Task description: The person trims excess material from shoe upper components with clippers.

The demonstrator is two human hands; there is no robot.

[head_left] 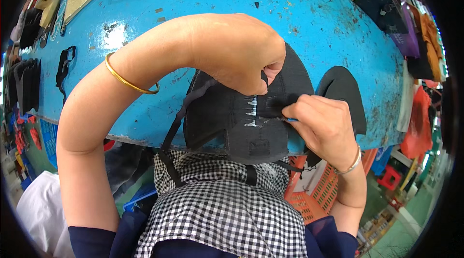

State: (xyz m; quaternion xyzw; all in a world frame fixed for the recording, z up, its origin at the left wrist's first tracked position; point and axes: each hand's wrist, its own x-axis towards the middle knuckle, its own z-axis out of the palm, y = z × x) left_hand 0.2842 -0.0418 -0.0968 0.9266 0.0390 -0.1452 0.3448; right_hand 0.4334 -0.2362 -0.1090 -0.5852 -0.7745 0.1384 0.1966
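Our left fingers (262, 89) pinch something black (264, 77) over the black fabric piece (256, 148); our right fingers (291, 111), nearer us, hold a slim tool (279, 119).

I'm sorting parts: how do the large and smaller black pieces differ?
The large black piece looks broader than the smaller black piece. The large one bears whitish marks; none show on the smaller. The large one lies centrally; the smaller lies at right, partly hidden by the right hand. Both are black, with rounded far ends.
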